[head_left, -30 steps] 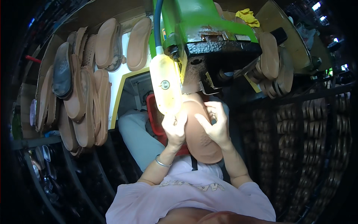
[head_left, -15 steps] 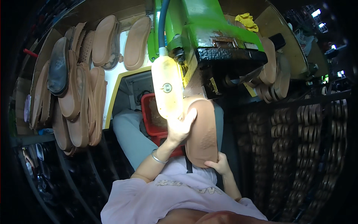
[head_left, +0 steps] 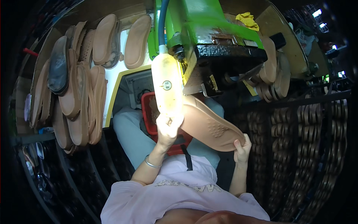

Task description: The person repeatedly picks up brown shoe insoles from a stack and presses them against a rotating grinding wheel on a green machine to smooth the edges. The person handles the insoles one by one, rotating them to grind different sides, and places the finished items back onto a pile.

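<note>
I hold a tan shoe sole (head_left: 210, 125) with both hands under the dark head of a green machine (head_left: 209, 41). My left hand (head_left: 167, 128) grips the sole's near-left end, just below a pale yellow plastic bottle (head_left: 166, 87) that hangs from a blue hose. My right hand (head_left: 241, 146) pinches the sole's lower right tip. The sole lies slanted, its upper end at the machine's head and its patterned face toward me. A metal bangle sits on my left wrist.
Many tan soles (head_left: 80, 86) stand stacked in a rack to the left and above. More soles (head_left: 274, 71) hang at the machine's right. A red basket (head_left: 149, 115) sits on my lap. Dark racks of stacked soles (head_left: 309, 127) fill the right side.
The sole has swung from upright to slanting right. My right hand slid from its top down to the lower right tip, and my left hand rose toward the bottle.
</note>
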A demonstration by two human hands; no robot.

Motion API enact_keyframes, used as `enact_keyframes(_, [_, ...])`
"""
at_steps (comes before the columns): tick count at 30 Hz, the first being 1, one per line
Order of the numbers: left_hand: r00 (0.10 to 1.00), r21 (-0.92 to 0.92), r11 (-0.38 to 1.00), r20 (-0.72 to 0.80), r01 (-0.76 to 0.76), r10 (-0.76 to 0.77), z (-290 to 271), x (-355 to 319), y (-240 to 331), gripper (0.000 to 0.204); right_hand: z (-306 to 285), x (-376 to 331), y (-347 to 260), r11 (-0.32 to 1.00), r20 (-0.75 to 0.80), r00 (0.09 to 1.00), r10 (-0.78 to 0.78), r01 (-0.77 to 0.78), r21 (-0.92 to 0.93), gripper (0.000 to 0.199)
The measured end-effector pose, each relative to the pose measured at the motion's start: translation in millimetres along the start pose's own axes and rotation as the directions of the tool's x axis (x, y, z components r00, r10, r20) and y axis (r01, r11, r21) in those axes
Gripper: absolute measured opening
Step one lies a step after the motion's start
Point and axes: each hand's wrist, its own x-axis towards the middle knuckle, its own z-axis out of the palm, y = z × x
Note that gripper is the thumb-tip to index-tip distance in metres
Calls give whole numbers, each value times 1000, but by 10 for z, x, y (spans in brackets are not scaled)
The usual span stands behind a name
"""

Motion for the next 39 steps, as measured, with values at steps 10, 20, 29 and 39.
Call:
enact_keyframes(10, [986, 155, 984, 129, 88, -109, 67, 97, 44, 36, 154, 295, -412, 983, -258, 954, -152, 174, 64, 25])
enact_keyframes(20, [797, -272, 760, 349, 590, -494, 533, -67, 50, 70, 685, 1394, -909, 863, -316, 846, -429, 487, 133, 51])
enact_keyframes(29, [843, -518, 671, 410, 530, -349, 2063, 1040, -752, 38, 735, 2485, -960, 454, 111, 721, -684, 539, -709, 46])
enact_keyframes(39, [653, 29, 665, 160, 747, -740, 237, -322, -1207, 14, 864, 2596, -831, 205, 217, 683, -697, 480, -853, 38])
